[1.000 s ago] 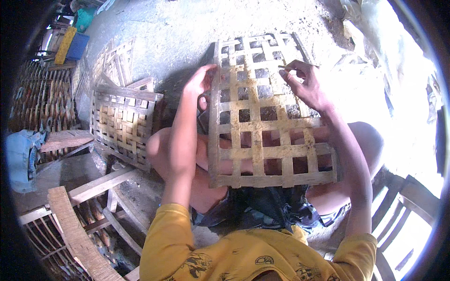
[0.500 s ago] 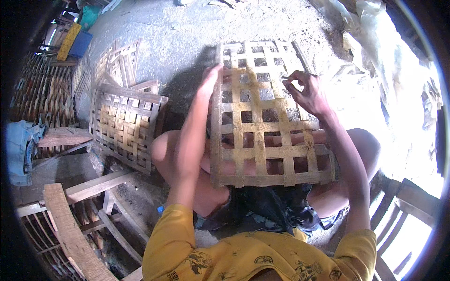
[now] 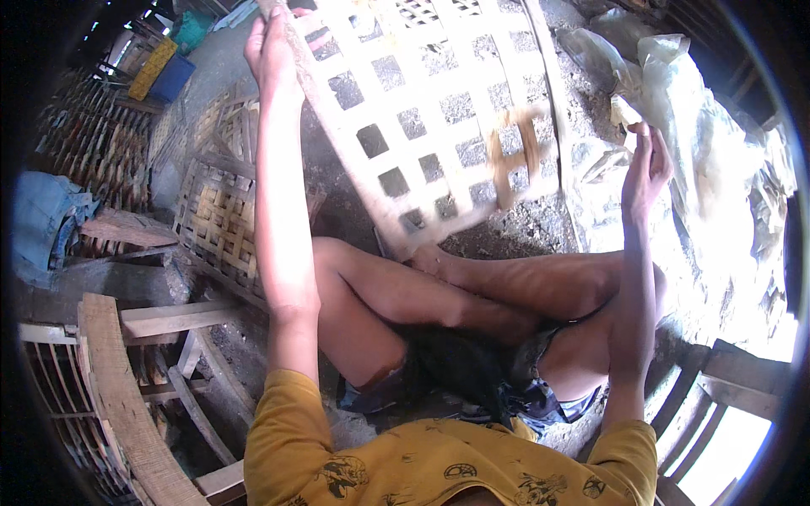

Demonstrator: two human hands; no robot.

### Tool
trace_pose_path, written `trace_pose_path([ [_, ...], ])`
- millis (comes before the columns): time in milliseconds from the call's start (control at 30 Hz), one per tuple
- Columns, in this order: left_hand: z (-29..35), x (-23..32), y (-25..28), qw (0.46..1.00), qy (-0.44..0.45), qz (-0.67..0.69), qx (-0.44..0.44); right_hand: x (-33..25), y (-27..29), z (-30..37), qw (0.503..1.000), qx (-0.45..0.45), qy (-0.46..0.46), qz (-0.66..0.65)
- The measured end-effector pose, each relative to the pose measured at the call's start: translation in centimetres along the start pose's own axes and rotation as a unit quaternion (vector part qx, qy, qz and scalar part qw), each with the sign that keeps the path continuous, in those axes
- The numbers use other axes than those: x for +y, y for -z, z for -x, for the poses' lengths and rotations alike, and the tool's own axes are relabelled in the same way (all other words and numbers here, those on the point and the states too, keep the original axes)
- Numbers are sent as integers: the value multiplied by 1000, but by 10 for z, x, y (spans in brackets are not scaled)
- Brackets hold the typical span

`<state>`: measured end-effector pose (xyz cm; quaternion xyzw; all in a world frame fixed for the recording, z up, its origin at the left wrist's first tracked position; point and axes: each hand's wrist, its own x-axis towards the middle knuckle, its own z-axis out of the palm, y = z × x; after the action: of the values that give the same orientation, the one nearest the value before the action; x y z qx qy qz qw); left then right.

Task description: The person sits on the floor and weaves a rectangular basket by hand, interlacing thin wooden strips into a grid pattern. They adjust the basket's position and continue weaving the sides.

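Nearest, bottom of frame: your yellow shirt (image 3: 447,460), dark shorts (image 3: 456,354) and crossed legs (image 3: 531,282). A wooden plank (image 3: 126,396) on a slatted frame sits lower left; a slatted wooden piece (image 3: 742,379), lower right. Beyond your legs, the woven panel (image 3: 431,118) fills upper center, tilted, lower corner right by your foot (image 3: 430,260); can't tell if they touch. Your right hand (image 3: 646,164) is off the panel, to its right, fingers drawn together at the tips; can't tell if anything is pinched there. Your left hand (image 3: 274,52), upper left, is wrapped around the panel's left rail (image 3: 325,122).

Handling, my guess: light for its area, rails stiff, thin strips springy. Single strips may crack or slide out of the weave, so hold the rails, ideally one hand per side; the right rail (image 3: 550,76) is free. One-handed, it probably swings and twists. Looks dry, rough, not slippery; splinters likely.

Farther: another lattice panel (image 3: 215,207) left, clear plastic sheeting (image 3: 692,135) right, blue box (image 3: 173,80) upper left.
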<state>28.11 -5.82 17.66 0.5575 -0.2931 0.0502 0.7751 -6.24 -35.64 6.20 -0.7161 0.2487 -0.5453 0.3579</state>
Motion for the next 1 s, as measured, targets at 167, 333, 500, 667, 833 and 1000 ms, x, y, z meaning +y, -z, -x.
trace_pose_path([
  [167, 74, -7, -31, 993, -81, 38, 81, 10, 4, 2, 998, 5, -52, -44],
  [333, 161, -52, -29, 995, -35, 46, 79, 14, -28, 36, 996, -66, 30, -44],
  [500, 193, -34, -42, 997, -70, 39, -20, -21, -38, 66, 981, -163, 103, 4],
  [667, 191, -9, -46, 985, -150, -16, -89, -79, -47, 83, 960, -182, 194, -86],
  [833, 183, 23, -67, 992, -112, 9, -62, -144, -45, 68, 950, -179, 219, -129],
  [1000, 193, 39, -73, 980, -184, -78, -10, -168, -65, 76, 952, -178, 191, -159],
])
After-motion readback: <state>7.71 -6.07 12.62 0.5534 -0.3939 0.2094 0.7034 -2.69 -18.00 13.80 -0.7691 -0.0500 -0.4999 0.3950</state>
